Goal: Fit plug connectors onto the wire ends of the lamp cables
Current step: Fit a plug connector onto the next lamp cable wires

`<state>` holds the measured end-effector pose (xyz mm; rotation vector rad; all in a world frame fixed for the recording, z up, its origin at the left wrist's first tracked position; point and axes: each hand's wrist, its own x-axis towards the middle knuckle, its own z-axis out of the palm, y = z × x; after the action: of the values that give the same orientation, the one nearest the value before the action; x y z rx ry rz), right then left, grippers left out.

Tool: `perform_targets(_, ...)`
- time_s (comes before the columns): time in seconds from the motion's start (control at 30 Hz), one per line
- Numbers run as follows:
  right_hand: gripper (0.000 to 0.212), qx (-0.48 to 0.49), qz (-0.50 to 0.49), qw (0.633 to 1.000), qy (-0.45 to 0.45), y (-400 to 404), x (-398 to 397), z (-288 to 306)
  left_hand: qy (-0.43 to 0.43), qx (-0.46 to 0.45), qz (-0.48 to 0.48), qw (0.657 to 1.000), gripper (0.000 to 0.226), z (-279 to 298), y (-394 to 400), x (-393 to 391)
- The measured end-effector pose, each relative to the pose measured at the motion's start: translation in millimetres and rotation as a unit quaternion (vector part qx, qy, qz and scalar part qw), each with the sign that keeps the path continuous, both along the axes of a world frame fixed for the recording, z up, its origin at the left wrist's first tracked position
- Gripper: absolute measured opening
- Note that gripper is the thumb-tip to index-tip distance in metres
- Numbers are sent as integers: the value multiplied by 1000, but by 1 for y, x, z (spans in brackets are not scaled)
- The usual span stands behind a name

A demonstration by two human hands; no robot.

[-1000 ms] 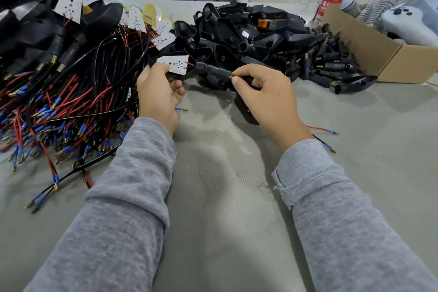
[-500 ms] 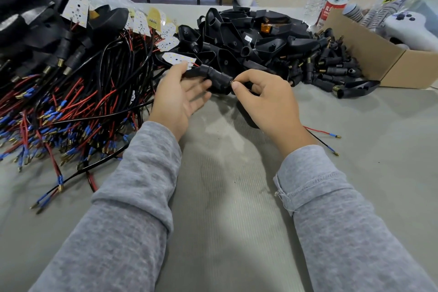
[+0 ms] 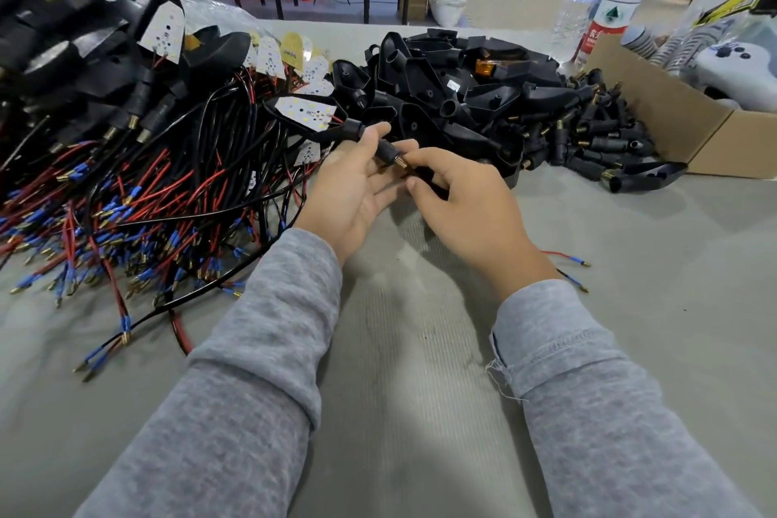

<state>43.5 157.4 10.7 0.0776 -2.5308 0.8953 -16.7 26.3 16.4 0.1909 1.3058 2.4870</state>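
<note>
Lamp cables' loose ends [image 3: 582, 275] are poking out beside the right wrist on the grey surface [image 3: 420, 349]. Above them, the left hand [image 3: 349, 189] is holding the lamp's black stem [image 3: 380, 145], and the right hand [image 3: 466, 202] is pinching its brass tip. Farther back, black lamp shells [image 3: 462, 88] are lying in a pile.

I see bare table [image 3: 420, 349] between my sleeves. Wires [image 3: 126, 202] block the left, black parts [image 3: 462, 97] block ahead, a box [image 3: 681, 130] blocks right.
</note>
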Motion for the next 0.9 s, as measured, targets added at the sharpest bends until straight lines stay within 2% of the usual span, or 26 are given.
perform_targets(0.1, 22, 10, 1, 1000, -16, -1, 1, 2, -17, 16, 25, 999, 23, 2, -2, -2)
perform_targets(0.27, 9, 1, -17, 999, -48, 0, 4, 13, -34, 47, 36, 998, 25, 9, -4, 0)
perform_targets(0.43, 9, 30, 20, 996, -85, -13, 13, 36, -43, 86, 38, 995, 26, 24, -4, 5)
perform_targets(0.6, 16, -31, 95, 985, -138, -40, 22, 47, -72, 70, 6, 995, 28, 41, -18, 3)
perform_targets(0.77, 11, -97, 149, 977, -121, -85, 22, 52, -71, 65, 13, 995, 27, 60, -57, 2)
perform_targets(0.9, 11, -154, 179, 967, -92, -131, 9, 59, -25, -31, 47, 998, 26, 83, -101, -2)
